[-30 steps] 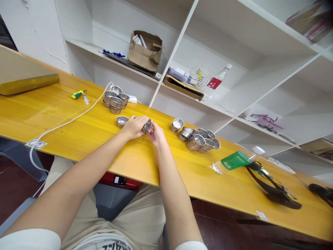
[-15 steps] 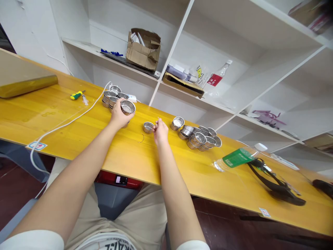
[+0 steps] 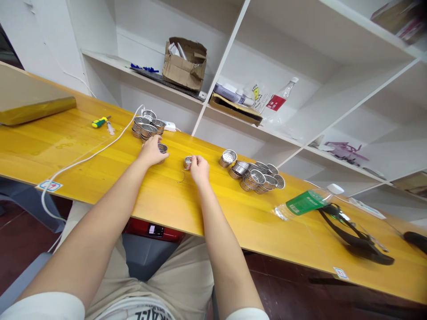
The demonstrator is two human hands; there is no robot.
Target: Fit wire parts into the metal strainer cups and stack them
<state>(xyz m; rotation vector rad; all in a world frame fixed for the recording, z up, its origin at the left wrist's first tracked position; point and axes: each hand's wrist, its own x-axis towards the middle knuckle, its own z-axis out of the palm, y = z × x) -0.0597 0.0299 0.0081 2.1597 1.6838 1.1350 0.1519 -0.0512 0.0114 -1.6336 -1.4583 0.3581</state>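
From the right hand [image 3: 199, 170], a bare strip of table [image 3: 230, 218] runs at 12 o'clock to the shelf unit [image 3: 218, 66], whose upright bars the way; at 2 o'clock a lone stack of cups [image 3: 228, 158] stands near, with the right cup cluster [image 3: 258, 177] crowding 3 o'clock and the bottle [image 3: 307, 202] beyond; the wood lies open at 5 o'clock and, between the forearms, at 7; the left hand [image 3: 151, 152] blocks toward 10, the left cup cluster [image 3: 147, 126] behind it; the white cord [image 3: 85, 157] crosses at 9.

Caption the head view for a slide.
Left hand on one perforated metal cup, right hand at another, on a yellow table.
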